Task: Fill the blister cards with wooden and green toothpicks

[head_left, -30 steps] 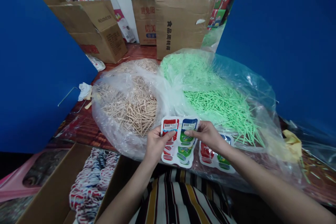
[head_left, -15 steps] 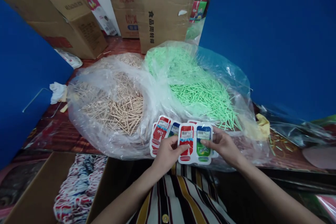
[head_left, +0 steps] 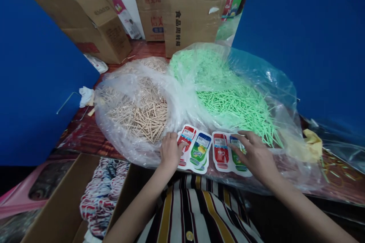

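Note:
Two groups of flat packs printed with red cola and green Sprite bottles lie side by side at the front of the table. At the left pack stack, its layers slightly fanned, my left hand rests on the left edge, thumb against the red print and fingers extended beside it. Over the right pack reaches my right hand, fingers spread, thumb and fingertips on its green half. Behind them are a clear bag of tan sticks and a clear bag of green sticks.
An open carton at lower left contains bundled red, white and blue packs. Cardboard boxes stand at the back, between blue partitions. A yellow cloth scrap lies at right.
My hands have moved apart. The top pack that both held now lies on the right, separate from the left stack. The whole view has shifted, moving the scene rightward.

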`<action>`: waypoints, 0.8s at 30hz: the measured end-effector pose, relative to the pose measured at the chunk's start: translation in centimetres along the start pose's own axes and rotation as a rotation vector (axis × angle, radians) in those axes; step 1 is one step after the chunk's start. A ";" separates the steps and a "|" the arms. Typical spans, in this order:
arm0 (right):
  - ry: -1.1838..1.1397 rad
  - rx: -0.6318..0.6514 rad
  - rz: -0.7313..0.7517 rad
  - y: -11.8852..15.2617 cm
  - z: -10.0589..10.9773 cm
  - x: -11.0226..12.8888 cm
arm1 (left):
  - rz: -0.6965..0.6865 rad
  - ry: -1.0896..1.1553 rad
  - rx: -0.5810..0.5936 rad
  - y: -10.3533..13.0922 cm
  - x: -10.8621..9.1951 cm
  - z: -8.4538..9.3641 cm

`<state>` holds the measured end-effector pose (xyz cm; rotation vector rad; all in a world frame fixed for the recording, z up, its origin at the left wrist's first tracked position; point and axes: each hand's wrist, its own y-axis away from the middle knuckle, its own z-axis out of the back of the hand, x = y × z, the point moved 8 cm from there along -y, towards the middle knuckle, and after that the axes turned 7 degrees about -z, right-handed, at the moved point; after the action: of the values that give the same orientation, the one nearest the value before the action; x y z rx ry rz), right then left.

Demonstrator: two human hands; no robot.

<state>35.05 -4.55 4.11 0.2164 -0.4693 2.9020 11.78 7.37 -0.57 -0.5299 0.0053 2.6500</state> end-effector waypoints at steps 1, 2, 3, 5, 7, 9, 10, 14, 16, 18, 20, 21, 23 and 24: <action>-0.076 0.013 0.068 -0.7 0.0 1.3 | 0.006 0.033 -0.003 -0.1 0.1 -0.2; -0.141 0.043 0.131 -1.4 -0.2 2.6 | 0.014 0.068 -0.008 -0.1 0.2 -0.3; -0.183 0.086 0.189 -2.1 -0.6 4.1 | 0.022 0.102 -0.015 -0.2 0.3 -0.3; -0.175 0.154 0.241 -3.6 -2.0 6.8 | 0.041 0.160 -0.033 -0.2 0.5 -0.3; -0.077 0.189 0.244 -5.0 -3.7 8.8 | 0.037 0.218 -0.061 0.0 0.4 -0.2; -0.014 0.221 0.237 -6.0 -5.3 10.1 | 0.009 0.287 -0.106 0.4 0.2 -0.1; -0.023 0.233 0.228 -6.4 -5.9 10.4 | -0.014 0.329 -0.141 0.6 0.2 0.1; -0.290 0.291 0.197 -7.7 -6.2 10.5 | -0.087 0.513 -0.316 1.9 0.4 1.3; -0.435 0.304 0.188 -8.1 -5.4 10.3 | -0.044 0.614 -0.347 2.1 1.1 1.7; -0.529 0.282 0.159 -8.6 -4.3 9.9 | 0.042 0.764 -0.306 1.9 1.8 1.5; -0.583 0.255 0.158 -8.8 -3.3 9.8 | 0.106 0.941 -0.220 1.4 1.9 1.1; -0.599 0.248 0.184 -8.8 -2.9 10.0 | 0.124 1.013 -0.183 1.2 1.8 0.9; -0.620 0.250 0.286 -8.7 -2.1 10.8 | 0.146 1.085 -0.151 1.0 1.6 1.0; -0.619 0.253 0.340 -8.5 -1.8 11.3 | 0.155 1.086 -0.153 0.9 1.6 1.2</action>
<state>25.71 5.88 6.90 1.2007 -0.2330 3.1744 9.64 7.28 -0.16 -1.9861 0.1729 2.1624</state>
